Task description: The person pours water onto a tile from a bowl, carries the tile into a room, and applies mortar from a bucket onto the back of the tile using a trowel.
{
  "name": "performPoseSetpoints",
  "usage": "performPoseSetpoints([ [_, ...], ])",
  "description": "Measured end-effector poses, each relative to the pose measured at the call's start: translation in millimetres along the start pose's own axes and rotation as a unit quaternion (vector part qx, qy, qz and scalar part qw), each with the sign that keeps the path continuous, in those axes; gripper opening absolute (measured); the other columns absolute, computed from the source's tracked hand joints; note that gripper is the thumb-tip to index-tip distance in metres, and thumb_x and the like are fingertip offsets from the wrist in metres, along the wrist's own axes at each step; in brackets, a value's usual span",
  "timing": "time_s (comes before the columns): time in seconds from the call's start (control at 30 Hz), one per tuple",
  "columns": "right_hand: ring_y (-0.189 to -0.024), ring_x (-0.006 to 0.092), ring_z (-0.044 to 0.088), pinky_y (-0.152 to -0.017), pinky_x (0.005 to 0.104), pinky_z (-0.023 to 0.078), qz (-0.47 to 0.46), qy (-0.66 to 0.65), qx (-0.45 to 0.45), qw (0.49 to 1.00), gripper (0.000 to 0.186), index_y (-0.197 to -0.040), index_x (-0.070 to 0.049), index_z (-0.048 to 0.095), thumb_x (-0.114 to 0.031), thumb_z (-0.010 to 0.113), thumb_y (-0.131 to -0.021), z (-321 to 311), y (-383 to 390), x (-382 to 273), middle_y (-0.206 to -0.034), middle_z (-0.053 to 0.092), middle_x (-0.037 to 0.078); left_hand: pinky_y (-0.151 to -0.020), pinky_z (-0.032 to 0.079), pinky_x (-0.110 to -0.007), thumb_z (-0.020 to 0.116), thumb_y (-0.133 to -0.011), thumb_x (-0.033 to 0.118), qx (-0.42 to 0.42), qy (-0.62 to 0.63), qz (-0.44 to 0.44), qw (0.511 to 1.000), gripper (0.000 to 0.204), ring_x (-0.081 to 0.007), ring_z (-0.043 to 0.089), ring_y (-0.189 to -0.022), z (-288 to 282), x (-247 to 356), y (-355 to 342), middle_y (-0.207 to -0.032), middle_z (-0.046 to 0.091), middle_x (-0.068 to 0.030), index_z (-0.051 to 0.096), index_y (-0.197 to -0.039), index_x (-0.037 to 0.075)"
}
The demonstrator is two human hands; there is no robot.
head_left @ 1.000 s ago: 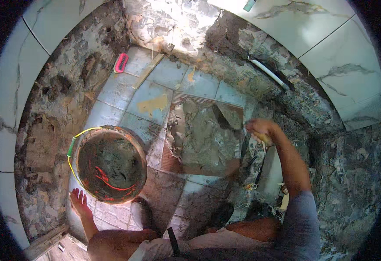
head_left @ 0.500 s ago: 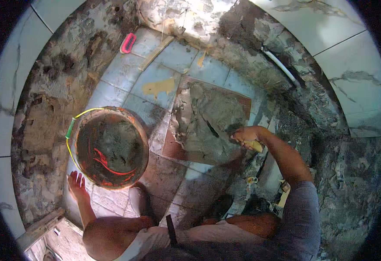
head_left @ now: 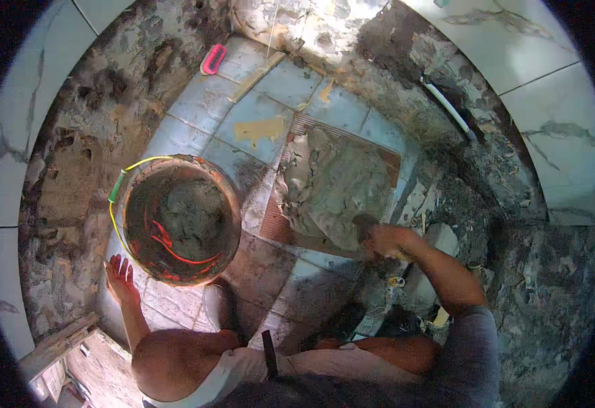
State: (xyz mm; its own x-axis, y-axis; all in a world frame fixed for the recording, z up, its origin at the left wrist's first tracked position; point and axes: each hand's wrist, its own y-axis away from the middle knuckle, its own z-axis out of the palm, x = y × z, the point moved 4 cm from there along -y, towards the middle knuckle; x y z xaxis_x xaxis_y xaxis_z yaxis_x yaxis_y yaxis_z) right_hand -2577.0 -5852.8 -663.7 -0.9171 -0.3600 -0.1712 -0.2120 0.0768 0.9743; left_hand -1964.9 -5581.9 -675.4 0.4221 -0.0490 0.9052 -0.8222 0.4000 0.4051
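Note:
My right hand [head_left: 387,241] is closed around a trowel [head_left: 365,223], whose dark blade lies at the near right part of the mortar [head_left: 345,180]. Most of the trowel's handle is hidden by my fingers. Grey and wet, the mortar covers most of a reddish-brown tile [head_left: 278,216] with a ribbed surface, which shows only along its edges. My left hand [head_left: 123,280] hangs open, palm up and fingers apart, just below a round bucket [head_left: 233,234] and touching nothing that I can see. Inside the bucket sits more grey mortar [head_left: 195,211], with bare orange streaks on its wall.
A yellow bucket handle with a green grip [head_left: 116,187] leans left. Farther off lie a pink brush [head_left: 214,60] and a wooden strip [head_left: 256,77] on bluish floor tiles. A white pipe [head_left: 447,107] runs along the rough right wall. Small litter [head_left: 396,281] lies near my right arm.
My right hand and the trowel have come nearer to me, toward the tile's near right edge. The mortar looks flatter there. My left hand stays open; the view has shifted slightly.

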Motion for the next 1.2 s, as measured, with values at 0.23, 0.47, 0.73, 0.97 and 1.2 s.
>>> performPoseSetpoints([
  [0.23, -0.059, 0.0172, 0.055, -0.047, 0.0339, 0.046, -0.154, -0.24, 0.036, 0.958, 0.041, -0.115, -0.009, 0.05, -0.036, 0.05, -0.084, -42.0, 28.9, 49.3, -0.076, 0.057, 0.005, -0.088, 0.037, -0.034, 0.049, -0.085, 0.045, -0.01, 0.007, 0.002, 1.0, 0.054, -0.0219, 0.048, -0.108, -4.9, 4.9, 2.0, -0.121, 0.05, -0.0077, 0.045, -0.121, 0.005],
  [0.47, -0.057, 0.0175, 0.053, -0.047, 0.034, 0.044, -0.058, -0.591, -0.15, 0.791, 0.024, -0.106, -0.006, 0.048, -0.023, 0.041, -0.091, -47.9, -53.8, 55.9, -0.074, 0.054, 0.007, -0.088, 0.037, -0.035, 0.049, -0.085, 0.043, -0.003, 0.003, -0.004, 1.0, 0.052, -0.0217, 0.048, -0.107, 19.9, 0.7, 0.2, -0.12, 0.051, -0.0072, 0.045, -0.121, 0.005],
  [0.73, -0.082, 0.0362, 0.059, -0.074, 0.0468, 0.046, -0.1, 0.187, 0.085, 0.974, 0.036, -0.099, -0.002, 0.058, -0.033, 0.051, -0.081, 34.1, -55.8, 39.6, -0.09, 0.06, 0.021, -0.087, 0.037, -0.034, 0.049, -0.085, 0.043, 0.003, 0.013, -0.02, 1.0, 0.051, -0.0204, 0.049, -0.105, 14.0, -4.4, -2.2, -0.119, 0.051, -0.0068, 0.047, -0.119, 0.005],
  [0.97, -0.078, 0.0359, 0.06, -0.067, 0.0451, 0.048, 0.076, 0.17, 0.259, 0.948, 0.04, -0.091, 0.002, 0.055, -0.037, 0.05, -0.082, -5.9, 102.8, -53.0, -0.082, 0.061, 0.02, -0.087, 0.037, -0.034, 0.049, -0.086, 0.043, 0.008, 0.012, -0.014, 1.0, 0.049, -0.0202, 0.049, -0.104, 10.8, 3.5, -2.0, -0.119, 0.051, -0.0072, 0.047, -0.118, 0.005],
  [1.2, -0.057, 0.0215, 0.057, -0.053, 0.0335, 0.047, -0.112, -0.093, 0.258, 0.955, 0.039, -0.087, -0.001, 0.053, -0.04, 0.056, -0.083, 32.2, 71.4, -65.5, -0.067, 0.056, 0.011, -0.089, 0.036, -0.035, 0.046, -0.087, 0.041, 0.01, 0.005, -0.022, 1.0, 0.048, -0.0205, 0.047, -0.106, 22.3, 0.8, -0.9, -0.121, 0.048, -0.0066, 0.045, -0.119, 0.005],
])
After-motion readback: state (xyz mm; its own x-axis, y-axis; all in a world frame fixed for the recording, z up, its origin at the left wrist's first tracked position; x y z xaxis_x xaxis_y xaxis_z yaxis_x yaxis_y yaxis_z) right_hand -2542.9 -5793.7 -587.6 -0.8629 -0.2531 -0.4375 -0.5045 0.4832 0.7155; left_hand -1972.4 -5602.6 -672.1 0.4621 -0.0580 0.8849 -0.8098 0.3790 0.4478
